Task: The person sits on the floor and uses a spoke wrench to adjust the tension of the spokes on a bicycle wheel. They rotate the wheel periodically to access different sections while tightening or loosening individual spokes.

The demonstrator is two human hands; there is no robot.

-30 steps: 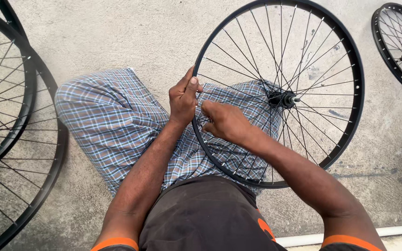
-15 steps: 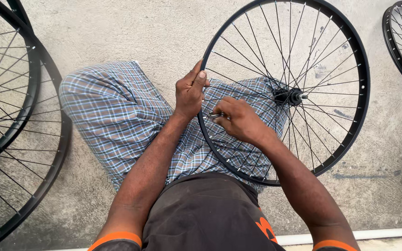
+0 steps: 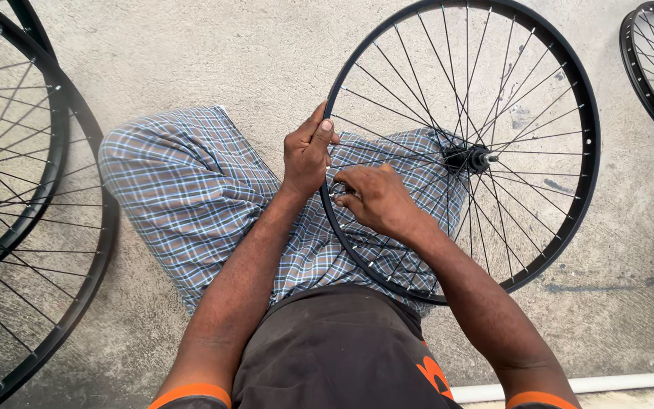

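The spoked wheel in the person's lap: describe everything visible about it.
The wheel is a black, tyreless rim with thin metal spokes crossing to a dark central hub. It lies over the plaid-clad lap and the concrete floor. The left hand grips the near-left rim; the right hand pinches something small there, unclear what.

Your left hand (image 3: 306, 155) raised with fingers closed and thumb up, your right hand (image 3: 372, 198) pinched just beside it, both forearms angled inward
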